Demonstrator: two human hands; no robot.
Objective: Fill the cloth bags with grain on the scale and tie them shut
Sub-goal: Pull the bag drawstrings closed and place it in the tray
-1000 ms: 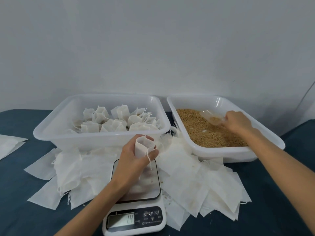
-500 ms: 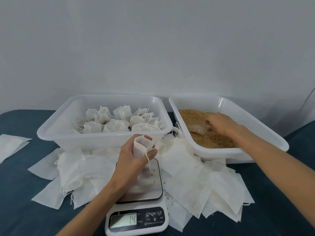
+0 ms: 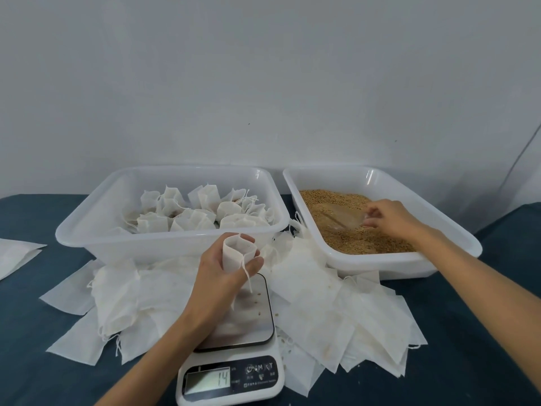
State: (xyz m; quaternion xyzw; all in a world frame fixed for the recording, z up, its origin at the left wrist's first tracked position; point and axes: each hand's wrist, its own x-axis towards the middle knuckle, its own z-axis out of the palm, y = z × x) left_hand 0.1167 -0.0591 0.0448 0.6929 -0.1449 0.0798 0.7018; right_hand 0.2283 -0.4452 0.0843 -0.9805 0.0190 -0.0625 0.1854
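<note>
Two tubs, left (image 3: 87, 232) and right (image 3: 456, 238), were seen as white translucent plastic w/ glossy, smooth walls. Scale platform (image 3: 260, 315) looked brushed metal, semi-glossy; scale body (image 3: 275, 385) was white smooth plastic. Empty bags (image 3: 322, 306) and the held bag (image 3: 234, 253) were made of thin white non-woven cloth, matt, slightly fuzzy, w/ thread drawstrings. Grain (image 3: 322, 200) appeared tan, granular, rough. Scoop (image 3: 342, 216) was clear plastic. Table cover (image 3: 483, 361) was dark blue cloth, matt. Far wall (image 3: 263, 83) was painted, matt.
</note>
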